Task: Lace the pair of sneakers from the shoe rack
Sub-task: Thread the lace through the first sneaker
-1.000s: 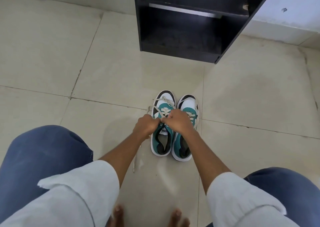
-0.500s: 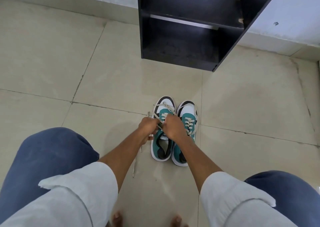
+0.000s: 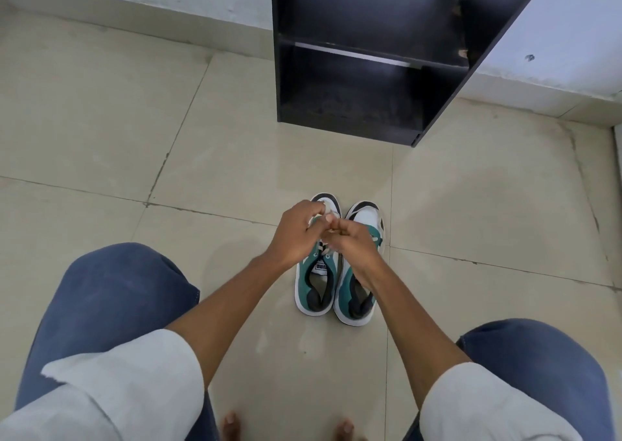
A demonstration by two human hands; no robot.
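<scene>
Two teal, white and black sneakers stand side by side on the tiled floor, toes pointing away from me. Over the front of the left sneaker [image 3: 314, 285] my left hand [image 3: 296, 235] pinches its cream lace [image 3: 324, 220]. My right hand [image 3: 353, 240] meets it there, fingers closed on the same lace. The right sneaker [image 3: 365, 220] sits partly under my right wrist, and its laces are mostly hidden. Both hands cover the eyelets of the left sneaker.
A black shoe rack [image 3: 370, 70] with bare shelves stands against the white wall straight ahead. My knees in blue trousers [image 3: 111, 292] frame the lower view, and my bare toes [image 3: 232, 423] show at the bottom edge. Beige floor tiles [image 3: 101, 120] surround the shoes.
Both hands have moved forward from the tongue toward the toe of the left sneaker. The loose lace end that trailed on the floor at the left is gone from sight.
</scene>
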